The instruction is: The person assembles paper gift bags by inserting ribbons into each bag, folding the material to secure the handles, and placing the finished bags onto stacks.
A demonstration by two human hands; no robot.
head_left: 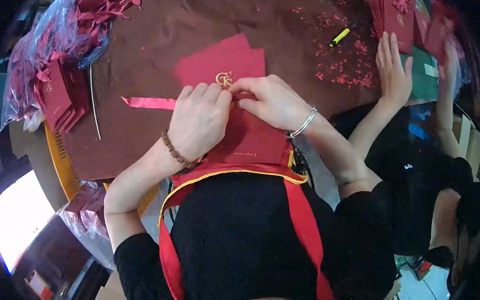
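A flat red paper piece (252, 134) with a gold emblem and a small gold line of print lies at the table's near edge. More red sheets (216, 52) fan out behind it. My left hand (201, 114) is closed at its left side, and a red ribbon (149, 102) runs out leftward from under it. My right hand (273, 102) pinches at the same spot just below the emblem, its fingertips touching the left hand's. The ribbon between the fingers is mostly hidden. A red apron with yellow trim is on my front.
Red packets with ribbon bows (62, 92) stand at the left beside plastic bags of ribbons (88, 25). A yellow cutter-like tool (339, 38) and red scraps (349, 66) lie at the far right. There, another person's hands (394, 71) handle a stack of red packets (393, 19).
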